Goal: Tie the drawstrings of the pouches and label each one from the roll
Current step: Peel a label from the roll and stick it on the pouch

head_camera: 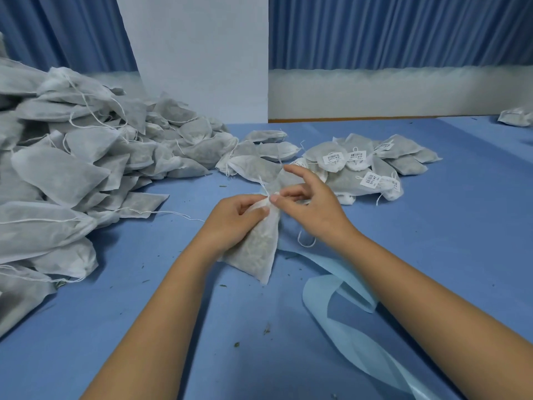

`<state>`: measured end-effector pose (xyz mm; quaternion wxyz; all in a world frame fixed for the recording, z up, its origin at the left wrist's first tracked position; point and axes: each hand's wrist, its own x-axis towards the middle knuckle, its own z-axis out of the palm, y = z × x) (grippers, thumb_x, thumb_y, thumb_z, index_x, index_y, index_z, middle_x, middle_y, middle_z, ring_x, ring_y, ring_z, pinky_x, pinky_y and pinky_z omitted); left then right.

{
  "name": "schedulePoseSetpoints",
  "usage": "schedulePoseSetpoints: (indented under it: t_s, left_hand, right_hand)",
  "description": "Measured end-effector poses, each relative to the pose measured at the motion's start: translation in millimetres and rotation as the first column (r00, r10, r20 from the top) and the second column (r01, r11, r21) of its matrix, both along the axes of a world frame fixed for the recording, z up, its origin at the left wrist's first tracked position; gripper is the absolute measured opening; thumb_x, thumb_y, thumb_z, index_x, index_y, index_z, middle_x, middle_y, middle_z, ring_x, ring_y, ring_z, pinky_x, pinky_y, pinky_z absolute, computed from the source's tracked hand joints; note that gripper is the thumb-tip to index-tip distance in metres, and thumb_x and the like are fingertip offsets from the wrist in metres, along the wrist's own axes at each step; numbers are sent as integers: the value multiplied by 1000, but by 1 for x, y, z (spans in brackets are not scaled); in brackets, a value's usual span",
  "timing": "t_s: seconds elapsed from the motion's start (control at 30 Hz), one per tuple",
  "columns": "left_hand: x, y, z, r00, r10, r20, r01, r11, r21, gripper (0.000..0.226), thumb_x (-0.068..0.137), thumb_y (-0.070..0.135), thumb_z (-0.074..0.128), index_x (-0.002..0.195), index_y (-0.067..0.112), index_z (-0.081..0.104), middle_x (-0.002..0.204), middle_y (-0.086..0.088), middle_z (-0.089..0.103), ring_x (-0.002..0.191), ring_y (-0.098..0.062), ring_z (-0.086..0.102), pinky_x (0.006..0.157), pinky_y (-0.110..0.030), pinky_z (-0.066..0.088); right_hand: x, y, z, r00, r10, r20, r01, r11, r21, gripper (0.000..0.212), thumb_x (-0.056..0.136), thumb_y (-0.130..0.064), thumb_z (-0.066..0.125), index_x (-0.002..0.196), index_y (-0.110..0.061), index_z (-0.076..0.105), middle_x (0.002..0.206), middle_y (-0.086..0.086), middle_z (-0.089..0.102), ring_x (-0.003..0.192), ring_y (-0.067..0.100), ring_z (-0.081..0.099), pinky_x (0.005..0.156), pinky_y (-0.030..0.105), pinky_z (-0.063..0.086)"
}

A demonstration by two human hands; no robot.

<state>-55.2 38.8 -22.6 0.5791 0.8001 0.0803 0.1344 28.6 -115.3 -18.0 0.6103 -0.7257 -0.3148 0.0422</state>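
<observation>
White mesh pouch [256,246] hangs over mid-table: our left hand [233,217] grips its neck, our right hand [311,206] pinches the drawstring [264,184]. A small labelled pile [360,166] looks done; the big untied heap [72,168] is left, we judge.

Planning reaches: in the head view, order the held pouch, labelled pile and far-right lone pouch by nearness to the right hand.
1. held pouch: at the right hand, touching its fingertips.
2. labelled pile: just beyond, slightly right.
3. lone pouch: far back at the view's right edge.
</observation>
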Motion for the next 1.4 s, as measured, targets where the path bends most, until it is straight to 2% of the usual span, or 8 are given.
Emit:
schedulePoseSetpoints:
  t_s: [0.23,0.37,0.53,0.67,0.87,1.0,1.17,1.4]
  left_hand:
    - [0,-1,-2,999,-12,-35,18,988,153,5,88,31,71,86,34,74,87,15,72,75,4,61,67,-11,45]
    - [3,2,-4,995,27,-97,-5,975,221,28,83,43,74,67,21,69,73,6,59,63,-6,52,60,-19,40]
    - [1,2,-7,954,188,-233,-131,962,239,23,70,62,77,77,41,71,122,3,37,113,-10,50,92,-26,41]
    - [-1,-3,-5,959,260,-115,-215,927,307,18,70,57,80,76,46,66,139,10,23,126,-4,26,98,-22,25]
    - [4,-8,-5,982,189,6,-182,938,295,14,78,36,81,75,40,68,113,8,49,112,-4,40,94,-18,31]
    - [5,-6,-4,988,151,-25,-147,983,112,14,82,28,77,75,17,72,69,18,59,64,4,49,58,-9,35]
    - [5,-1,-4,967,247,-56,-252,961,-114,22,85,23,71,68,14,60,71,1,56,69,-14,49,65,-28,35]
    - [6,3,-5,942,323,-97,-334,932,-141,15,84,24,72,71,18,68,63,9,62,51,0,54,46,-12,38]
  right_hand:
    - [7,1,-3,984,6,-178,15,993,119,51,80,-14,78,124,-26,54,84,4,74,76,10,67,74,21,54]
    - [9,-3,1,963,47,-265,6,981,196,47,80,-20,78,119,-33,55,92,5,76,90,17,71,77,18,54]
    - [10,-1,-1,954,79,-289,-23,981,191,48,80,-21,79,120,-31,55,95,2,76,95,17,71,92,32,53]
    - [11,1,-2,946,108,-305,-44,977,207,46,80,-19,78,118,-31,55,96,3,76,95,19,71,93,36,53]
    - [11,2,-2,937,145,-318,-72,970,231,45,79,-18,78,117,-30,56,97,5,76,89,15,70,85,32,53]
    - [11,1,0,950,99,-296,-27,971,238,38,81,-17,76,113,-32,62,91,-1,74,88,15,67,89,42,53]
    - [9,-4,12,965,35,-261,55,942,330,22,86,-15,71,101,-31,69,79,-15,68,76,5,62,63,20,50]
    - [6,-7,16,975,-5,-223,67,960,272,17,85,-16,71,70,-24,73,73,-9,65,69,5,55,59,18,47]
